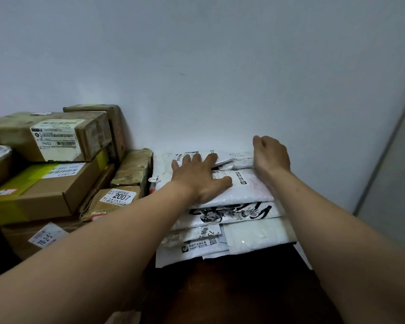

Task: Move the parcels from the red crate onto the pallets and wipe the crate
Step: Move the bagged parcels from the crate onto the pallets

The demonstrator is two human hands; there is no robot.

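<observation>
The white mailer parcels (243,215), stacked centre-frame against the wall (220,90), look light, soft and slippery, probably best taken by their edges; the left hand (200,177) presses flat on top, fingers spread, while the right hand (270,156) curls its fingers at the back-right edge, grip unclear.

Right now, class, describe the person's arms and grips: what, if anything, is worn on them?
Nothing worn shows. The left arm and right arm are bare as far up as the picture reaches, with no sleeve in view. The left grip and right grip have no gloves. No watch, band or ring is visible.
</observation>
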